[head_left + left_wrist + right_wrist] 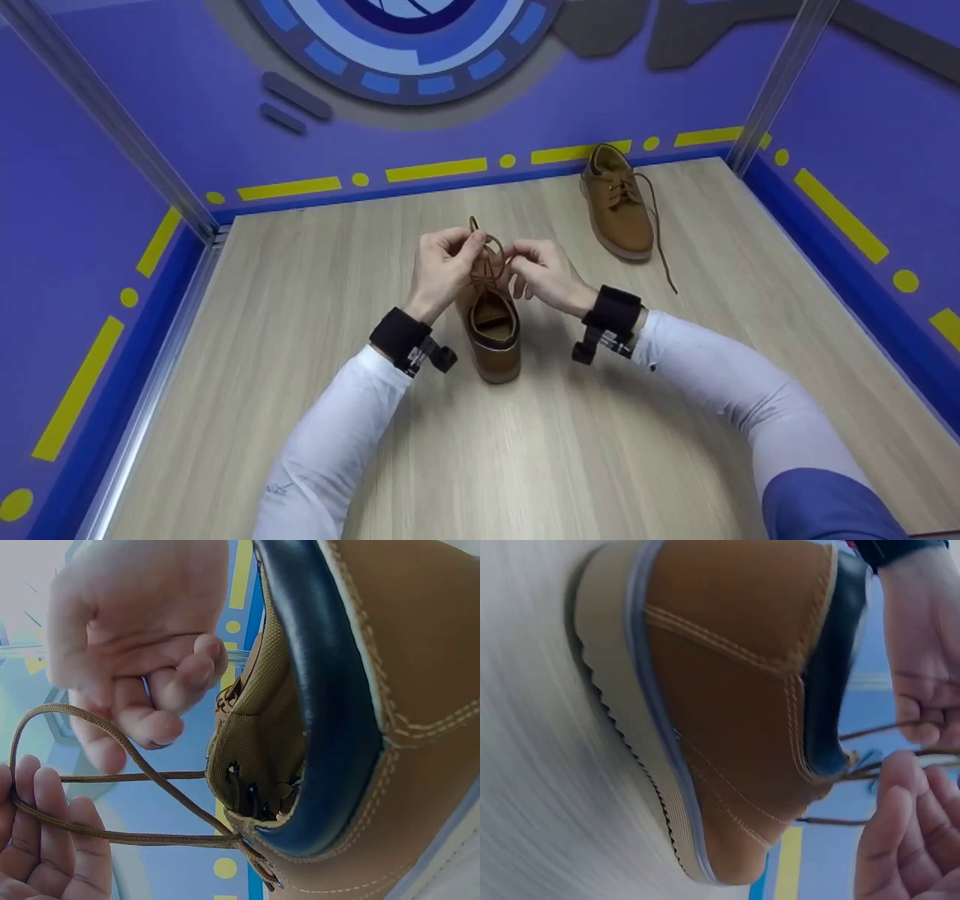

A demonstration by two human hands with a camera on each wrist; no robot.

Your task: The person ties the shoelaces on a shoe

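Note:
A brown lace-up shoe (pixel 495 349) stands on the table, its heel toward me and its dark padded collar (pixel 326 690) open upward. My left hand (pixel 444 266) is above its front left side and pinches a brown shoelace (pixel 127 746), which stands up in a loop. Beside the loop, at the shoe's right, my right hand (pixel 546 271) has bent fingers, with thumb and forefinger close together at the lace. Further lace strands run from the eyelets up to the hands in the right wrist view. The fingers partly hide the shoe's toe.
A second brown shoe (pixel 621 214) stands at the back right, toe toward me, one lace trailing on the wooden table (pixel 322 390). Blue panels (pixel 465 142) with yellow marks border the table at the back and both sides.

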